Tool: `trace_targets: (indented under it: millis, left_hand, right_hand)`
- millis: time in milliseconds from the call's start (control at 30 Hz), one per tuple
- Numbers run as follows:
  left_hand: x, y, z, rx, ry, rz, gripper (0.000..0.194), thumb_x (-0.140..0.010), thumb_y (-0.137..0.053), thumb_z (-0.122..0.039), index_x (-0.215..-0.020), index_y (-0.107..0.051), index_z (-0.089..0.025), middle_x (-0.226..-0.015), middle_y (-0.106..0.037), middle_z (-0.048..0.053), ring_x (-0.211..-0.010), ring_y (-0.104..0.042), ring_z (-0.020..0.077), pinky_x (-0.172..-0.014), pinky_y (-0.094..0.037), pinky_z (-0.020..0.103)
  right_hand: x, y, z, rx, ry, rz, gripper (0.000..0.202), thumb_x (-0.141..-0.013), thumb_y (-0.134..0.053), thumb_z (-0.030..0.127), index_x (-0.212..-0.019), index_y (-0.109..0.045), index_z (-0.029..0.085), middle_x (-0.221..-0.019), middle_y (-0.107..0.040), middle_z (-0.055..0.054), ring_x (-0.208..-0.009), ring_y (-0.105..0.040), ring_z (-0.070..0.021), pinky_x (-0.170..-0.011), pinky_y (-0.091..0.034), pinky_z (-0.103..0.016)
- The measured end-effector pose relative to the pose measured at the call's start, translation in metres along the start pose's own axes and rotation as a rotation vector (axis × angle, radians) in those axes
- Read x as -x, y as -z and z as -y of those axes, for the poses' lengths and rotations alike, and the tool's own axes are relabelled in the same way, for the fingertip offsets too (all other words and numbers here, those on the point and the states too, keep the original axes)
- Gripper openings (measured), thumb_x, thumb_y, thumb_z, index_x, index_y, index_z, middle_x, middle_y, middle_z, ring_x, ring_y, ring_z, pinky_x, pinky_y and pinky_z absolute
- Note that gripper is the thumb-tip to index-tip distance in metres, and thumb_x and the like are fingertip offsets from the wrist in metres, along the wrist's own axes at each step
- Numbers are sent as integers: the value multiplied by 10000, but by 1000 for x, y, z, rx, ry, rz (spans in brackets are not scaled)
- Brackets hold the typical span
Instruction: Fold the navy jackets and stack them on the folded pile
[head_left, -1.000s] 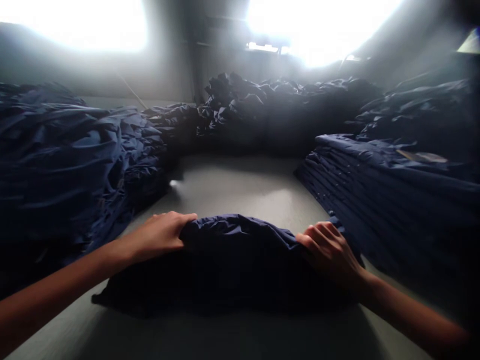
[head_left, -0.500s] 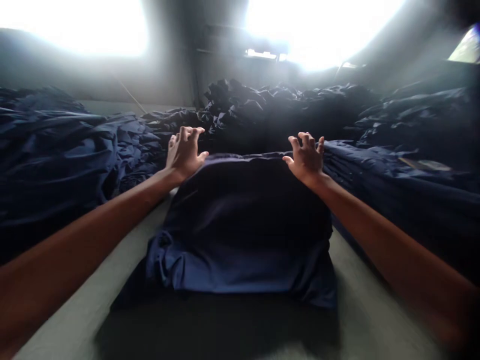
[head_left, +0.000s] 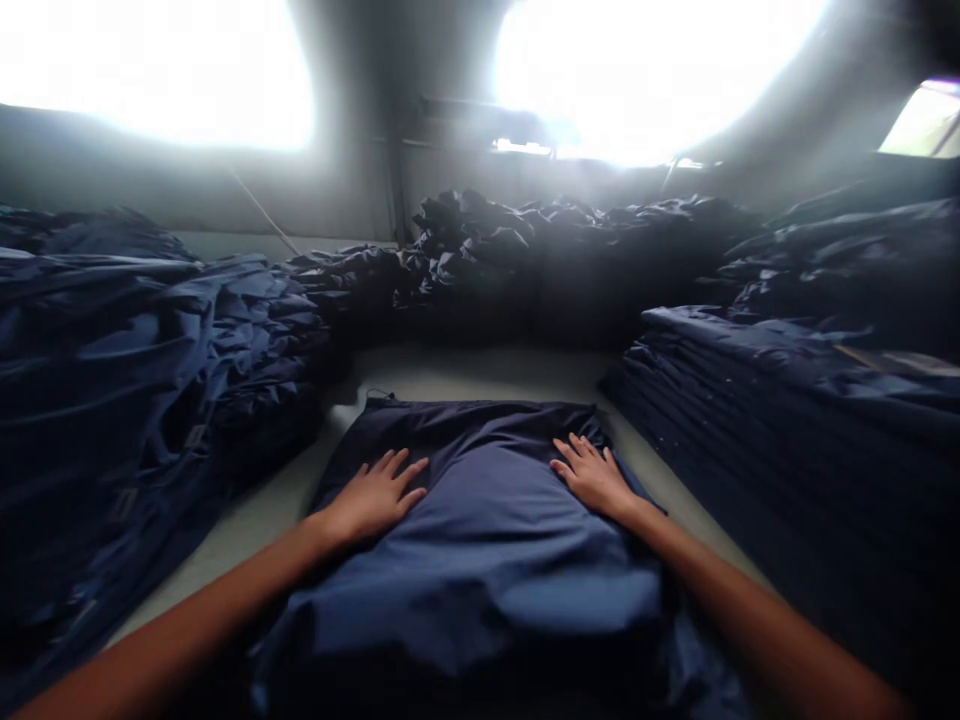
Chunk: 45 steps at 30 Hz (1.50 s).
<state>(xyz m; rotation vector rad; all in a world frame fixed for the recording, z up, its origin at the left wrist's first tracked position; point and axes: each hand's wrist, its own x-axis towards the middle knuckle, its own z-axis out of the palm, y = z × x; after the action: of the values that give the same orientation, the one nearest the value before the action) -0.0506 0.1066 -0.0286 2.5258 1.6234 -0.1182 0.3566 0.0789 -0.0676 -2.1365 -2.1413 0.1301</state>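
Lying on the pale desk (head_left: 465,370), the navy cloth (head_left: 499,490) sits mid-view on my remote feed, creased and sloping toward me. I have the left hand (head_left: 381,492) resting palm-down on its left part, fingers spread, and the right hand (head_left: 591,474) likewise open on its right. Dark blue fabric stacks (head_left: 780,400) flank both, and a rumpled heap (head_left: 517,240) rises beyond.
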Motion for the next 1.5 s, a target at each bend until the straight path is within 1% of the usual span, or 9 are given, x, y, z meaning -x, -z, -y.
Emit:
trace_targets:
  millis: [100, 200, 433, 833, 967, 1033, 1200, 1367, 1500]
  left_hand:
    - [0, 31, 2, -49, -76, 51, 630, -954, -475, -636, -1508, -559, -346, -1524, -561, 133, -1345, -567, 392, -1040, -497, 534]
    - [-33, 48, 4, -41, -42, -43, 600, -1002, -379, -596, -1491, -579, -309, -1497, -586, 136, -1328, -584, 376, -1081, -466, 533]
    - [-108, -1, 15, 26, 135, -143, 620, -1068, -269, -534, -1640, -349, -308, -1728, -263, 84, -1606, -181, 347, -1232, -194, 689]
    - [-110, -11, 25, 66, 60, -180, 584, -1076, -312, -543, -1606, -401, -317, -1715, -295, 93, -1586, -228, 357, -1223, -194, 702]
    - [-102, -5, 18, -8, -39, -420, 490, -1039, -453, -471, -1436, -588, -217, -1617, -421, 141, -1485, -392, 351, -1244, -253, 578]
    - [-98, -2, 13, -23, -136, -487, 417, -1036, -459, -429, -1329, -660, -210, -1474, -559, 122, -1387, -493, 310, -1206, -343, 472]
    - [-97, 0, 7, 22, -199, -325, 494, -1062, -371, -494, -1366, -670, -243, -1379, -635, 80, -1277, -584, 276, -1115, -433, 389]
    - [-101, 1, 19, 90, -180, -82, 795, -968, -425, -744, -1609, -411, -274, -1667, -378, 96, -1517, -366, 328, -1231, -295, 442]
    - [-109, -5, 36, 71, -157, 6, 841, -978, -375, -753, -1668, -257, -288, -1741, -216, 90, -1592, -213, 335, -1275, -161, 506]
  right_hand:
    - [-6, 11, 1, 24, 57, -34, 612, -1057, -365, 609, -1548, -500, 269, -1610, -460, -168, -1477, -438, -362, -1183, -285, -657]
    - [-32, 20, 5, 36, 49, -112, 583, -1068, -369, 572, -1545, -502, 264, -1621, -446, -166, -1462, -454, -351, -1194, -278, -637]
    - [-99, -6, -1, -91, 33, -51, 533, -1103, -307, 464, -1573, -466, 271, -1691, -344, -104, -1566, -300, -307, -1244, -220, -603]
    - [-96, -13, -18, -135, 131, -222, 491, -1024, -510, 388, -1466, -586, 187, -1592, -465, -172, -1444, -467, -332, -1189, -360, -548]
    - [-85, -5, -11, -131, 195, -448, 322, -1004, -530, 347, -1215, -731, 209, -1295, -642, -132, -1183, -622, -290, -1029, -485, -427]
    - [-82, -3, -8, -133, 202, -455, 317, -1029, -485, 358, -1137, -750, 223, -1198, -673, -107, -1090, -644, -271, -954, -508, -395]
    - [-83, -4, -6, -115, 253, -290, 363, -1035, -495, 401, -1215, -749, 214, -1229, -686, -104, -1166, -613, -271, -1031, -484, -378]
    - [-84, -8, -2, -49, 248, -212, 502, -1029, -515, 468, -1393, -658, 154, -1392, -619, -144, -1314, -542, -318, -1166, -404, -416]
    - [-79, -14, 3, -10, 183, -192, 520, -1062, -443, 447, -1461, -598, 153, -1507, -550, -147, -1381, -505, -319, -1195, -373, -419]
